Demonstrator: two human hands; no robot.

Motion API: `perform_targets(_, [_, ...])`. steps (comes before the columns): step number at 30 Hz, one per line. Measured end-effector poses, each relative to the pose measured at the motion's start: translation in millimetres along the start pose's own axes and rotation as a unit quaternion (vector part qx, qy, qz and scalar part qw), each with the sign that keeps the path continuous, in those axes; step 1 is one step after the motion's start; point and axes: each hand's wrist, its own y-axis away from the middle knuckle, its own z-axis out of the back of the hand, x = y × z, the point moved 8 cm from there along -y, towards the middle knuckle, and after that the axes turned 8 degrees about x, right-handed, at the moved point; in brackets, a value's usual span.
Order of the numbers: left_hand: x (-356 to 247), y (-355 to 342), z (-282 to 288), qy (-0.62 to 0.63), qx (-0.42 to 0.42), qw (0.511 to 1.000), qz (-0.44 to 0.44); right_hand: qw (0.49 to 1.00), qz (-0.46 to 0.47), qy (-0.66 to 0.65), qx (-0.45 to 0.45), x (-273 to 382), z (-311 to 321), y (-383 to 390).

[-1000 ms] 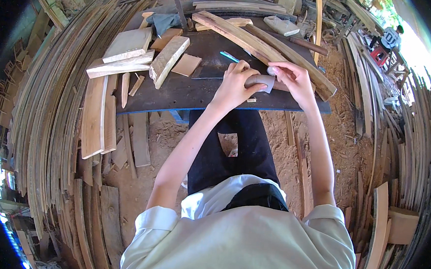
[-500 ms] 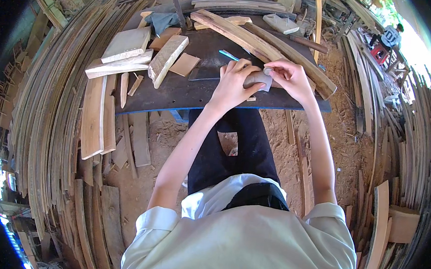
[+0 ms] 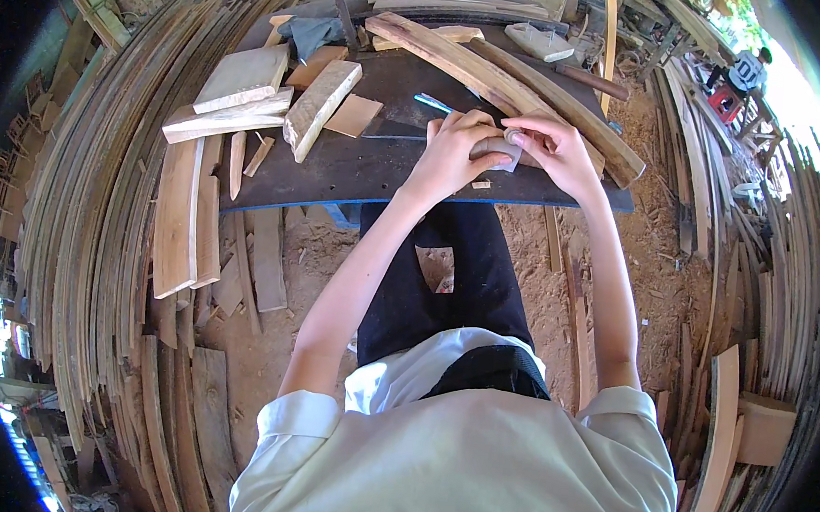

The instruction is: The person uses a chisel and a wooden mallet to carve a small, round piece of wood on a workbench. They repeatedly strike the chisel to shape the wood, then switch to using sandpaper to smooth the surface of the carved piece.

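**Both hands on a small block at a dark counter in a wood yard**

A sandy yard stacked with curved planks surrounds a dark counter [image 3: 359, 164]. At its front edge the left hand [image 3: 454, 151] and the right hand [image 3: 552, 152] close together around a small grey block [image 3: 496, 149]; both grips hold it just above the counter. Behind them lie long curved beams [image 3: 496, 74] and a blue pencil [image 3: 433, 103]. Further left rest pale wooden blocks [image 3: 279, 93].

Pale wooden blocks [image 3: 244, 77] and long curved planks [image 3: 496, 74] are laid on the dark worktop [image 3: 341, 163]; boards [image 3: 100, 265] are stacked around.
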Motion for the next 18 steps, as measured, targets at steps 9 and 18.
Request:
perform_targets(9, [-1, 0, 0, 0.009, 0.004, 1.000, 0.007, 0.991, 0.038, 0.122, 0.047, 22, -6, -4])
perform_targets(18, [2, -1, -2, 0.004, 0.009, 1.000, 0.008, 0.986, 0.110, 0.121, 0.029, 31, -14, -7])
